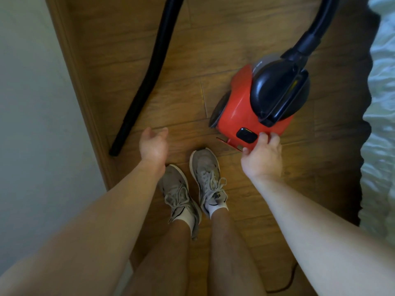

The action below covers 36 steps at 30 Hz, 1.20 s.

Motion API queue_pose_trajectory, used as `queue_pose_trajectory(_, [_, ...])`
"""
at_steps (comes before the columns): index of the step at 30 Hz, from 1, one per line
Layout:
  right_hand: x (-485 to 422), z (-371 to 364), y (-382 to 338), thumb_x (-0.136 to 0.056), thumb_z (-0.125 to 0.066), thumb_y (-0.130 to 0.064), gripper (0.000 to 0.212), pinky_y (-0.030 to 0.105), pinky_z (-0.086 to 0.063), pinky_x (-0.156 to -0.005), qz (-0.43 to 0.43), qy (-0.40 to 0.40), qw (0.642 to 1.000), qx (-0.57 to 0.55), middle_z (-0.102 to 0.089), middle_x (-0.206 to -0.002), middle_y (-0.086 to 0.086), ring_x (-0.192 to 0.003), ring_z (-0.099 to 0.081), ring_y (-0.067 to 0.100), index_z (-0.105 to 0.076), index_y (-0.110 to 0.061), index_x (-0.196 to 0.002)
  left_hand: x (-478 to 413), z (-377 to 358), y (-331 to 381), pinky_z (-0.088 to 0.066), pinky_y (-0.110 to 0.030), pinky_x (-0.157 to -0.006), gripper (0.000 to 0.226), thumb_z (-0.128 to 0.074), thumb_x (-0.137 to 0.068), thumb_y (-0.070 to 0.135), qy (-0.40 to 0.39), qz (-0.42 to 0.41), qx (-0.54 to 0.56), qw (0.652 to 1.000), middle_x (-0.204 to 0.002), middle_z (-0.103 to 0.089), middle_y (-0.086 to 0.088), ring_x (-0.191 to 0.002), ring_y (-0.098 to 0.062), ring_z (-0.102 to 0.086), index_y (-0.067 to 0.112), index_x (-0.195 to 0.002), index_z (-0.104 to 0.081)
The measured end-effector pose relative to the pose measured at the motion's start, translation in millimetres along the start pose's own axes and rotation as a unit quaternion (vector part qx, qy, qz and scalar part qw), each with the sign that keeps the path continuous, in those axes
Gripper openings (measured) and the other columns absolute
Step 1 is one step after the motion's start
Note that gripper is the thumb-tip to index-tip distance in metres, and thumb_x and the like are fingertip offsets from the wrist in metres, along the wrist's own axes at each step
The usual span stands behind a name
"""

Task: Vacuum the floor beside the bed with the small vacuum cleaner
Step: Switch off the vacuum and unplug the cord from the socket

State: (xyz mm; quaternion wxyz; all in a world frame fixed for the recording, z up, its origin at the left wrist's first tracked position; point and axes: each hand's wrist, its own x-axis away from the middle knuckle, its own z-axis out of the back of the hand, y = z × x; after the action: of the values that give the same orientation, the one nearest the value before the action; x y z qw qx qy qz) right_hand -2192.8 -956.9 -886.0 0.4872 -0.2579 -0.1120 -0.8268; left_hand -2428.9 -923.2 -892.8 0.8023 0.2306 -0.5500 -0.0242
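The vacuum (241, 112) rests on the floor (213, 28), bed (382, 103) just to its right. Right hand (263, 159) pinches its near edge by the button (246, 135); left hand (152, 146) hangs open to its left, empty. Lifted by that thin pinch, it could slip and drop on the shoes (205, 176).
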Motion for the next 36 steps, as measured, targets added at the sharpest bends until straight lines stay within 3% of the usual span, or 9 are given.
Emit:
queue_pose_trajectory(6, [4, 12, 3, -0.096, -0.053, -0.028, 0.061, 0.045, -0.029, -0.118, 0.063, -0.083, 0.992, 0.076, -0.022, -0.160, 0.013, -0.148, -0.019, 0.033, -0.033, -0.010, -0.151, 15, 11, 10, -0.028, -0.036, -0.119, 0.063, -0.054, -0.104, 0.032, -0.029, -0.074, -0.109, 0.991, -0.165, -0.029, -0.001, -0.149, -0.021, -0.031, 0.024, -0.160, -0.026])
queue_pose_trajectory(9, [5, 17, 1, -0.099, -0.048, -0.028, 0.061, 0.045, -0.024, -0.121, 0.082, -0.111, 0.986, 0.094, -0.019, -0.162, 0.011, -0.151, -0.013, 0.032, -0.028, -0.012, -0.154, 19, 19, 11, -0.022, -0.040, -0.125, 0.060, -0.051, -0.105, 0.036, -0.034, -0.126, -0.216, 0.968, -0.166, -0.026, 0.000, -0.152, -0.021, -0.026, 0.025, -0.159, -0.028])
queue_pose_trajectory(14, [5, 22, -1, -0.099, -0.046, -0.025, 0.062, 0.044, -0.020, -0.122, 0.116, -0.132, 0.976, 0.132, -0.016, -0.163, 0.010, -0.151, -0.012, 0.032, -0.023, -0.013, -0.156, 27, 33, 16, -0.014, -0.044, -0.127, 0.057, -0.046, -0.105, 0.034, -0.039, -0.243, -0.468, 0.849, -0.166, -0.026, -0.003, -0.154, -0.022, -0.020, 0.020, -0.158, -0.030])
queue_pose_trajectory(20, [3, 38, 0, -0.097, -0.045, -0.021, 0.063, 0.045, -0.017, -0.122, 0.156, -0.136, 0.965, 0.163, -0.020, -0.163, 0.010, -0.151, -0.013, 0.032, -0.024, -0.014, -0.155, 49, 27, 24, -0.006, -0.046, -0.128, 0.057, -0.037, -0.105, 0.036, -0.048, -0.311, -0.613, 0.725, -0.168, -0.021, -0.005, -0.156, -0.023, -0.012, 0.022, -0.159, -0.025])
queue_pose_trajectory(31, [22, 118, -5, -0.098, -0.043, -0.028, 0.056, 0.044, -0.023, -0.121, 0.212, -0.104, 0.955, 0.179, -0.033, -0.157, 0.008, -0.148, -0.022, 0.031, -0.033, -0.014, -0.152, 110, 18, 49, -0.012, -0.044, -0.127, 0.057, -0.037, -0.105, 0.037, -0.035, -0.317, -0.633, 0.706, -0.169, -0.018, -0.004, -0.157, -0.023, -0.011, 0.024, -0.159, -0.025])
queue_pose_trajectory(36, [30, 166, -16, -0.102, -0.037, -0.035, 0.051, 0.043, -0.023, -0.120, 0.224, -0.082, 0.951, 0.195, -0.045, -0.151, 0.007, -0.147, -0.026, 0.029, -0.039, -0.014, -0.148, 143, 28, 76, -0.018, -0.043, -0.126, 0.055, -0.039, -0.105, 0.036, -0.022, -0.335, -0.614, 0.715, -0.164, -0.031, -0.005, -0.154, -0.025, -0.022, 0.020, -0.157, -0.031])
